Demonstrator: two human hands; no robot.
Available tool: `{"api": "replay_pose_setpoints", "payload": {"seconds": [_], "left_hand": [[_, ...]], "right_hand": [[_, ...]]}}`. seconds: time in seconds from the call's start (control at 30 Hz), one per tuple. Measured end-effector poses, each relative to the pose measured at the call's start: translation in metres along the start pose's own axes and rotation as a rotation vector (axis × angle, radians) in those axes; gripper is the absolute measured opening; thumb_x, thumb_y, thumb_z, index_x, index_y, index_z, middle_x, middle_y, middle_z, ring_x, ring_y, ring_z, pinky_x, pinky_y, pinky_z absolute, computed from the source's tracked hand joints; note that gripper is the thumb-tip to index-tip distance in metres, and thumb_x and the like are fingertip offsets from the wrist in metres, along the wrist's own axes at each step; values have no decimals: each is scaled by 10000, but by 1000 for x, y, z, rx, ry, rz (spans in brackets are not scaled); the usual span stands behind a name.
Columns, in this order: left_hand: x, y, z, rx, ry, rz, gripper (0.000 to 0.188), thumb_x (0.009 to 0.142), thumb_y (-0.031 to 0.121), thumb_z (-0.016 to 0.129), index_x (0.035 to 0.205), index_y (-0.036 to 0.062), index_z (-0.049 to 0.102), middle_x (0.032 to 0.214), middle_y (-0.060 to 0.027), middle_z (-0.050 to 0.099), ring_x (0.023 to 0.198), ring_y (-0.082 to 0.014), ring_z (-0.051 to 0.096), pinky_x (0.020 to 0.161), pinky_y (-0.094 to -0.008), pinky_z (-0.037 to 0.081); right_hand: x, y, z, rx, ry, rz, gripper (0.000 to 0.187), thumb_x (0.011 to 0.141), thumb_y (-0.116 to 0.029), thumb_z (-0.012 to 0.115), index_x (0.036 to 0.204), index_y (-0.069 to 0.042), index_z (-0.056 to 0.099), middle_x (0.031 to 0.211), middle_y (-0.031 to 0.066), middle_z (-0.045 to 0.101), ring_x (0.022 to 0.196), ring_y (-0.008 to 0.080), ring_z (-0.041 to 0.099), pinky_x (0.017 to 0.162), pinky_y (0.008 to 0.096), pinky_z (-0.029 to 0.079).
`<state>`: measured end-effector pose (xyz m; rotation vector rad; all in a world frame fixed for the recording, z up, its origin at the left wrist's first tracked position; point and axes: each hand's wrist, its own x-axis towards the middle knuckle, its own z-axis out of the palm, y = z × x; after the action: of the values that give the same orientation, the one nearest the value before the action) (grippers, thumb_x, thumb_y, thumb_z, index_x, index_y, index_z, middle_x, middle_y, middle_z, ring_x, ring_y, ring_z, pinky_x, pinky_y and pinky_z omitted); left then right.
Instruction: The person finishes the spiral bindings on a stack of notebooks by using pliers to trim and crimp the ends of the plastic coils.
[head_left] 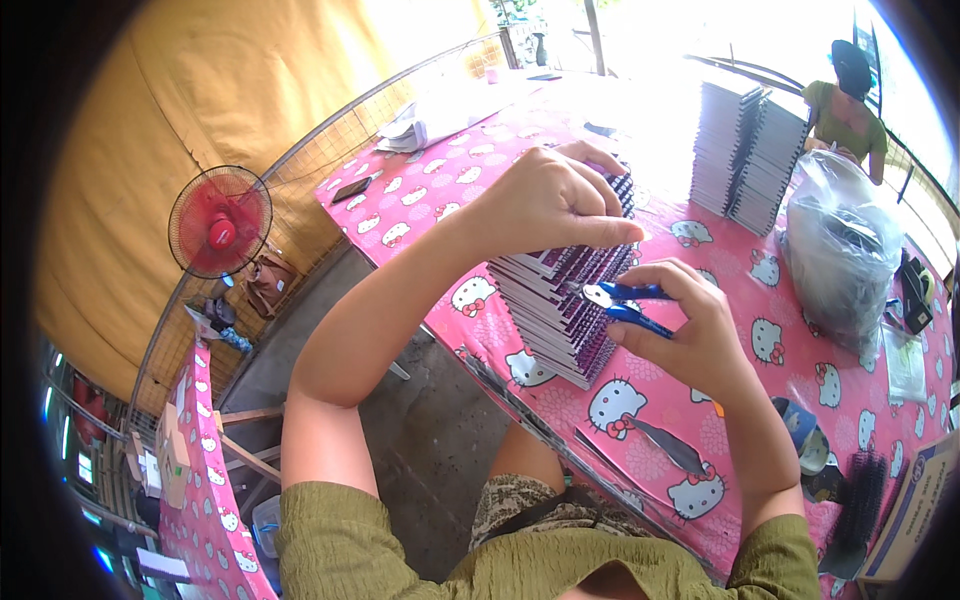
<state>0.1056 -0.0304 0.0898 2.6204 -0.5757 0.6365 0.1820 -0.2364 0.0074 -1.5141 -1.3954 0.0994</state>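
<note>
A stack of spiral notebooks with dark coils and purple-edged covers lies along the pink table in front of me. My left hand reaches over the far part of the stack. Its fingers bend down round a notebook there, thumb pointing right; the fingertips are partly hidden. In my right hand is a pair of small pliers with blue handles. The handles stand apart between thumb and fingers, and the metal head is at the coil edge of the stack.
Two tall stacks of spiral notebooks stand back right, beside a clear plastic bag with dark contents. Black coils and a cardboard box are near right. A fan stands left; a person is beyond the table.
</note>
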Motion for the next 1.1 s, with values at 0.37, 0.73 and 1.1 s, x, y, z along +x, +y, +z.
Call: {"api": "replay_pose_setpoints", "payload": {"seconds": [0.37, 0.73, 1.1], "left_hand": [[5, 6, -3, 61, -44, 38, 247, 777, 219, 745, 645, 15, 701, 760, -58, 704, 1015, -253, 615, 909, -389, 462], [7, 0, 0, 41, -171, -25, 357, 881, 314, 647, 661, 44, 727, 741, -50, 688, 1086, -253, 568, 972, -394, 405], [8, 1, 0, -18, -333, -54, 675, 985, 485, 300, 745, 47, 754, 879, -99, 703, 1182, -291, 488, 1063, -407, 314]], "right_hand": [[23, -5, -22, 302, -280, 371, 348, 835, -265, 735, 970, 42, 642, 783, 102, 676, 677, 143, 639, 626, 266, 514], [-5, 0, 4, -397, 209, -305, 437, 686, -185, 828, 1033, -11, 627, 875, 111, 636, 754, 218, 655, 703, 308, 523], [3, 18, 3, 479, -228, 390, 379, 827, -246, 752, 1019, 46, 605, 870, 83, 665, 790, 150, 652, 734, 263, 532]]}}
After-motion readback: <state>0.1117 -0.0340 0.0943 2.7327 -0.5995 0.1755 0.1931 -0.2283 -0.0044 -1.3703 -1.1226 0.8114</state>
